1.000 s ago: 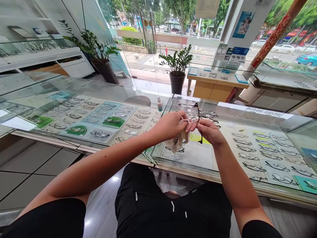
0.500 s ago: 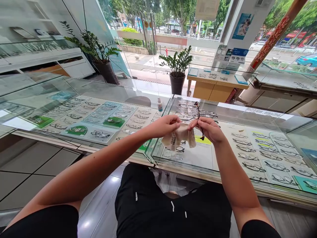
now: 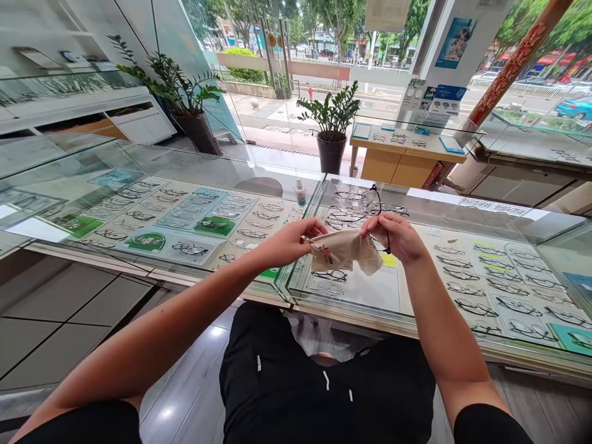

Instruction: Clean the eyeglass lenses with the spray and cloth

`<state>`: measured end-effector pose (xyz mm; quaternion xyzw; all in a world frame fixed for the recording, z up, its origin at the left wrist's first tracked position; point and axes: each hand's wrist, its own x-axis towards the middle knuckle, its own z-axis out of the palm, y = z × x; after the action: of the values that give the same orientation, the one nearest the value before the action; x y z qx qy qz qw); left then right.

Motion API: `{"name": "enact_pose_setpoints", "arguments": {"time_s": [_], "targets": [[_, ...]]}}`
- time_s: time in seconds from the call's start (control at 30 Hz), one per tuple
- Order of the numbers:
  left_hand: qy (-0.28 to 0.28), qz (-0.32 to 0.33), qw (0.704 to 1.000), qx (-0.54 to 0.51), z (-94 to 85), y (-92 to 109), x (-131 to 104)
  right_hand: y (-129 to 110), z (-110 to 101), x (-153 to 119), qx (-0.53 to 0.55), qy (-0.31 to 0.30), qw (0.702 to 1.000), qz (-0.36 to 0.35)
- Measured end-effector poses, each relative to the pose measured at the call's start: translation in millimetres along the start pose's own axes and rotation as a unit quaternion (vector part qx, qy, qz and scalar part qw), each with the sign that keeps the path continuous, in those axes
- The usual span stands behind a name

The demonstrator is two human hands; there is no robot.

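My left hand (image 3: 296, 240) pinches the left end of a beige cleaning cloth (image 3: 341, 248) with red and dark lettering. The cloth stretches across and hangs over the glass counter, its right end at my right fingers. Closed on a pair of dark-framed eyeglasses (image 3: 380, 201), my right hand (image 3: 401, 238) holds them on edge. Part of their frame is hidden behind the fingers, and I cannot tell how firmly those fingers also grip the cloth.
Beneath both hands is a glass display counter (image 3: 259, 295) with rows of eyeglasses inside. A small spray bottle (image 3: 300, 193) stands beyond my left hand. Behind the counter are a potted plant (image 3: 331, 154) and a wooden display table (image 3: 391, 166).
My left hand has moved left, drawing the cloth out wider so that its red lettering shows. My right hand and the eyeglasses have shifted slightly right.
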<state>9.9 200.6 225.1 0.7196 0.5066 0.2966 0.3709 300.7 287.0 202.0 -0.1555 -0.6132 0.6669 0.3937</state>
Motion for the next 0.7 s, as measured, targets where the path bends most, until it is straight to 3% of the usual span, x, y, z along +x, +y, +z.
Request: {"name": "enact_pose_setpoints", "arguments": {"time_s": [0.23,0.4,0.7], "targets": [[0.048,0.008,0.996,0.073,2.9,-22,-17,2,-6,1,0.003,0.027,1.000,-0.002],[0.100,0.071,0.982,0.145,10.1,-36,-24,4,-11,2,-0.006,0.031,1.000,0.003],[0.125,0.169,0.947,0.245,11.4,-36,-25,6,-14,2,-0.011,0.031,0.999,0.005]]}}
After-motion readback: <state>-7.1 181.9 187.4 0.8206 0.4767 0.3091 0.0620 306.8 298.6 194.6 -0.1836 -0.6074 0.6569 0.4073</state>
